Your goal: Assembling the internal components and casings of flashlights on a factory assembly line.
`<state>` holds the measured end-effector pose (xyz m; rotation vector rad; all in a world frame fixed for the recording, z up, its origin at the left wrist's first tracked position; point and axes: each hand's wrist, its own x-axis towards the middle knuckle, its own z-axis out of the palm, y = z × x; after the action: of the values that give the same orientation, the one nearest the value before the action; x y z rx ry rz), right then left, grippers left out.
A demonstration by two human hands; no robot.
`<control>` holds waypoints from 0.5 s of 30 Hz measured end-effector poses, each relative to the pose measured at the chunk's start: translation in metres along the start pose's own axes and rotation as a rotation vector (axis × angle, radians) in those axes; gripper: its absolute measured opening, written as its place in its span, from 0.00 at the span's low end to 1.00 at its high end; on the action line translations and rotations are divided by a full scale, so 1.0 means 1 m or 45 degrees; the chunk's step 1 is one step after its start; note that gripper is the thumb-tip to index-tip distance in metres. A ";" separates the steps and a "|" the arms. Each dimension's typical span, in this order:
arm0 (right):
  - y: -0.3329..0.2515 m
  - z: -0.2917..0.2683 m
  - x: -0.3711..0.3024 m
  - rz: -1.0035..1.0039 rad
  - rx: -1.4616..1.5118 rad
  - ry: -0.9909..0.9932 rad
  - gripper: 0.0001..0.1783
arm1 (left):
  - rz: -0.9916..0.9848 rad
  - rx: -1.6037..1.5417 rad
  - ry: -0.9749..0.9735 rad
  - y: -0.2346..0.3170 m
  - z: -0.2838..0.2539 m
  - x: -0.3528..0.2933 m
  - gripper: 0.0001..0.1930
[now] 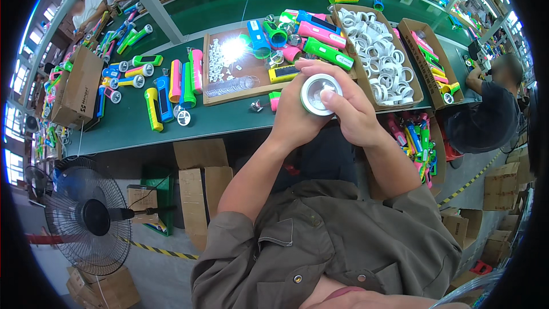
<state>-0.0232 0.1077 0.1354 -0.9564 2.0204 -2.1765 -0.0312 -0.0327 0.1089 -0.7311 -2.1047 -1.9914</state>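
Note:
A flashlight with a white ring around its clear front points up between my hands, just over the table's near edge; a little green shows beside the ring. My left hand is closed around its body. My right hand wraps the other side, with the thumb pressed on the lens face. Most of the body is hidden by the fingers. Beyond them lies a wooden tray with clear round lenses, small white parts and a heap of flashlights, including a green one and a pink one.
A carton of white rings stands right of the tray, beside a carton of flashlights. More flashlights lie at left near a brown box. A fan stands lower left. A co-worker sits at right.

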 end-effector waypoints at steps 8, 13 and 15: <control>-0.006 0.004 -0.003 0.036 0.134 0.023 0.23 | -0.005 -0.047 -0.012 -0.001 0.000 0.000 0.25; 0.000 0.005 -0.002 -0.027 0.070 0.064 0.22 | 0.003 -0.024 0.007 -0.003 0.002 0.000 0.25; 0.002 0.006 -0.001 -0.033 0.074 0.079 0.21 | 0.007 -0.035 0.008 -0.002 0.002 0.001 0.25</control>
<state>-0.0201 0.1030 0.1332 -0.9247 1.9688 -2.2930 -0.0325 -0.0300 0.1069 -0.7332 -2.0741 -2.0210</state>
